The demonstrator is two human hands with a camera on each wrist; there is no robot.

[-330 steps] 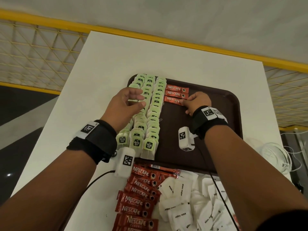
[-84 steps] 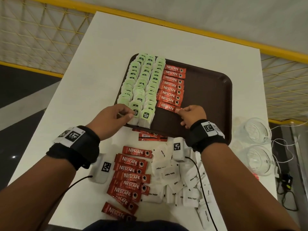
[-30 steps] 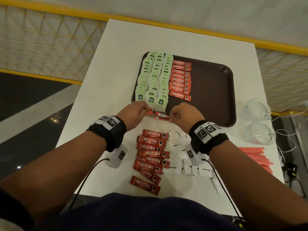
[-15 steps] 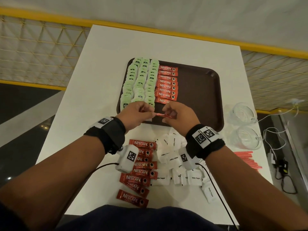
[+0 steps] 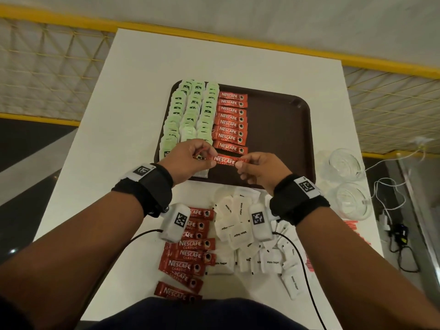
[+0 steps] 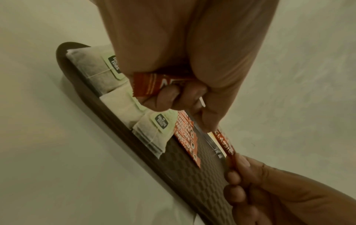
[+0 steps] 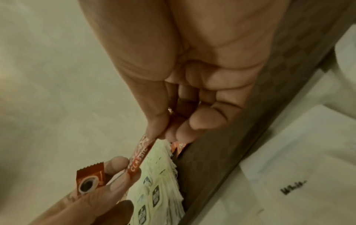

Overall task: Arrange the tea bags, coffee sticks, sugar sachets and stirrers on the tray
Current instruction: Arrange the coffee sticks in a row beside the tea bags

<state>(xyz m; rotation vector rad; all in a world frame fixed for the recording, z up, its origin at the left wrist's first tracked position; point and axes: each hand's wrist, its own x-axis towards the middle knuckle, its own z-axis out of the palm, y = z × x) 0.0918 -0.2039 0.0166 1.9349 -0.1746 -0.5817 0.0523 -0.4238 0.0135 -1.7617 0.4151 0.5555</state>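
Observation:
A brown tray (image 5: 281, 129) holds three columns of green-tagged tea bags (image 5: 190, 115) on its left side, with a column of red Nescafe coffee sticks (image 5: 232, 120) beside them. Over the tray's near edge, one coffee stick (image 5: 225, 160) stretches between both hands. My left hand (image 5: 212, 160) pinches its left end, my right hand (image 5: 239, 164) its right end. The left wrist view shows a second stick (image 6: 152, 83) tucked in my left hand (image 6: 183, 94). The right wrist view shows my right hand (image 7: 165, 134) pinching the stretched stick (image 7: 138, 158).
On the white table near me lie several loose coffee sticks (image 5: 190, 253) and a pile of white sugar sachets (image 5: 240, 232). Red stirrers (image 5: 352, 227) lie at the right, by two glass cups (image 5: 345, 163). The tray's right half is bare.
Both hands picked coffee sticks up from the table at the tray's near edge and raised them over the tray. One stick is now held flat between the two hands.

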